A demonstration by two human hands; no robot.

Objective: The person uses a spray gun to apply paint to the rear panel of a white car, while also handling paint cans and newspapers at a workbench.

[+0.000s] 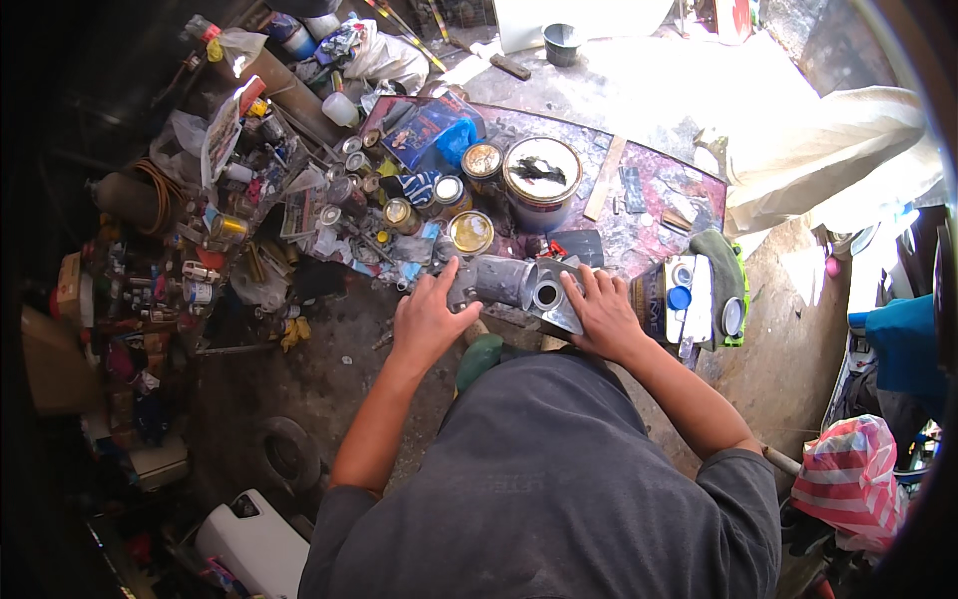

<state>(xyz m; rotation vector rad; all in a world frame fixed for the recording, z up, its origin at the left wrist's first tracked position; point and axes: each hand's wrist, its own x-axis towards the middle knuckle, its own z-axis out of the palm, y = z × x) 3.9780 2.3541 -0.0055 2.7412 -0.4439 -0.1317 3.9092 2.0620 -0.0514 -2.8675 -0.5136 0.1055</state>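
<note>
My left hand (429, 309) grips a grey piece (462, 285) at the table's near edge, thumb and forefinger apart around it. Beside it lies a dull silver cylindrical piece (504, 282). My right hand (607, 311) rests its fingers around a square metal can (558, 309) with a round dark opening on top. Just behind are a lidded tin with yellow paint (471, 232) and a large paint can (542, 200) with a black smear. To the right of my right hand stands a white-topped container (684, 299) with a blue cap.
The stained table (669, 200) holds several tins and a wooden strip (605, 180). Dense clutter (225, 230) fills the left, with a tyre (289, 444) on the floor. Pale sheeting (818, 160) lies at the right, and a striped bag (848, 474) sits at the lower right.
</note>
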